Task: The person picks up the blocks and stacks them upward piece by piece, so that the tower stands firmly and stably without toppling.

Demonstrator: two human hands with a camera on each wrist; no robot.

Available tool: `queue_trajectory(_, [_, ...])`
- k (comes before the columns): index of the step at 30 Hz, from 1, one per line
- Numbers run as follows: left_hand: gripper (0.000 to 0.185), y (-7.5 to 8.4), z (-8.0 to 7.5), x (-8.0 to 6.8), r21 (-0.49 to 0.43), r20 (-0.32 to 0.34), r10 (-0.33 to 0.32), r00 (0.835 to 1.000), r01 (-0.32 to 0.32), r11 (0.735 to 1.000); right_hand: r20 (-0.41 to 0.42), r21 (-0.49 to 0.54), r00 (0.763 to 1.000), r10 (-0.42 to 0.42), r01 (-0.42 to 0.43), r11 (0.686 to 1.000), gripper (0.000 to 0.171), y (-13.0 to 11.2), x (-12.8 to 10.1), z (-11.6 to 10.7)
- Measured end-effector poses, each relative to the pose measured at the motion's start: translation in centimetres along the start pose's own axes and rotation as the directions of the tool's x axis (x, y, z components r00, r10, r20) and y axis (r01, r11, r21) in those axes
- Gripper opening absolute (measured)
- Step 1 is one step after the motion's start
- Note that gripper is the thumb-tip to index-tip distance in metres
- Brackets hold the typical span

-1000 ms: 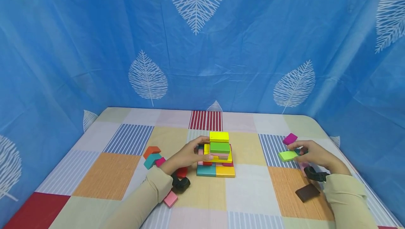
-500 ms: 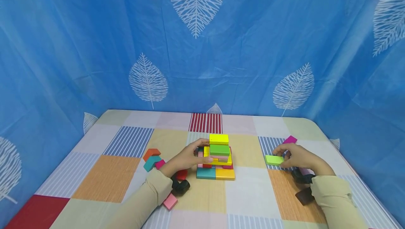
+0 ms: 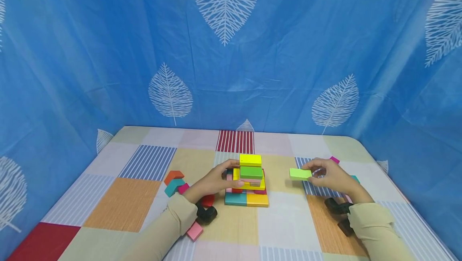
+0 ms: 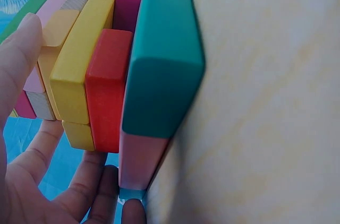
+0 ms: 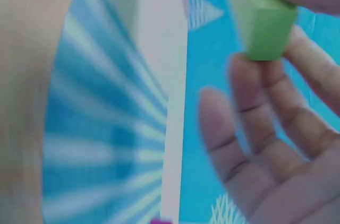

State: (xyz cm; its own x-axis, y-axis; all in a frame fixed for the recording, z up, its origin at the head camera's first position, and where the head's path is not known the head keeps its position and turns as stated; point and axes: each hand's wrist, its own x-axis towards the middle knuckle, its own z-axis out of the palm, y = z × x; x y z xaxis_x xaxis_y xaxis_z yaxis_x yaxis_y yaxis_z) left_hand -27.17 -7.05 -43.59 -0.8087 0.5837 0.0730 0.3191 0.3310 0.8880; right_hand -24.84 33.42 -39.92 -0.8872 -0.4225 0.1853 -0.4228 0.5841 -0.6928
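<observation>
A stack of coloured wooden blocks (image 3: 251,172) stands mid-table, broad at the bottom, with green and yellow blocks on top. My left hand (image 3: 216,177) holds the stack from its left side, thumb across the front and fingers behind, as the left wrist view also shows with the teal block (image 4: 164,70) and the red block (image 4: 109,80) low in the stack. To the right, my right hand (image 3: 330,176) pinches a light green block (image 3: 299,174) by its right end, off the cloth. The right wrist view has that light green block (image 5: 268,27) between thumb and fingers.
Left of the stack lie loose blocks: orange (image 3: 174,176), teal (image 3: 174,187), magenta (image 3: 183,188), red (image 3: 207,201) and pink (image 3: 195,231). Near the right forearm are a magenta block (image 3: 335,160) and a dark brown block (image 3: 345,227). A patchwork cloth (image 3: 231,225) covers the table; blue curtains (image 3: 281,52) surround it.
My right hand has taken the light green block, lifted it and carried it left towards the stack. The left hand stays on the stack.
</observation>
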Motion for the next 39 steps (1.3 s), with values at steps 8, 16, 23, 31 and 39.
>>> queue_trajectory(8, [0.067,0.0,-0.1,0.0,-0.004,-0.006,-0.012,1.000,0.012,1.000,-0.169,0.216,0.970,-0.177,0.211,0.953,0.030,-2.2,0.9,2.0])
queue_trajectory(16, [0.067,-0.3,-0.1,0.1,-0.019,-0.004,-0.006,1.000,0.006,1.000,-0.217,0.282,0.954,-0.205,0.262,0.923,0.029,-5.1,1.7,4.3])
queue_trajectory(23, [0.068,-0.2,0.0,0.1,-0.056,0.005,-0.014,1.000,0.014,0.998,-0.250,0.303,0.948,-0.196,0.268,0.914,0.028,-6.6,2.2,6.4])
queue_trajectory(31, [0.069,-0.1,0.1,0.2,-0.059,-0.003,-0.034,0.999,0.034,0.998,-0.264,0.232,0.942,-0.208,0.271,0.934,0.031,-7.1,3.1,8.0])
queue_trajectory(39, [0.066,-0.3,-0.1,0.3,-0.051,0.009,-0.007,1.000,0.008,0.999,-0.270,0.227,0.945,-0.185,0.249,0.941,0.038,-7.8,3.8,8.8])
